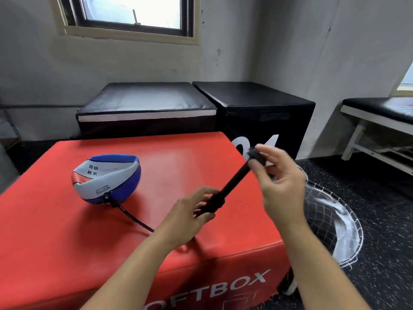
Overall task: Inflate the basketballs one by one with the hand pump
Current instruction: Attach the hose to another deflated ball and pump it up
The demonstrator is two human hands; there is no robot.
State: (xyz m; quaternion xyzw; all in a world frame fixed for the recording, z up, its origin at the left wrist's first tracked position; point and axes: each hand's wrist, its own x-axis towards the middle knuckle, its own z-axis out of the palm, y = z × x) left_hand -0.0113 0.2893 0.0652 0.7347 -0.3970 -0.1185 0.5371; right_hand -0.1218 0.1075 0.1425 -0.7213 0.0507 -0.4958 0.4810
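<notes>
Soft daylight enters through the overexposed, dark-framed window at the top, leaving the grey room evenly but moderately lit. It puts a pale sheen on the glossy black padded block and faint shadows on the red vinyl soft box. The right hand is motion-blurred, and straight edges bow near the borders.

Daylight is coming in through a dark-framed window set high in the grey wall. Two black padded boxes are sitting side by side against that wall, behind a red soft box. A white-framed bench is standing at the right, over speckled black flooring.
</notes>
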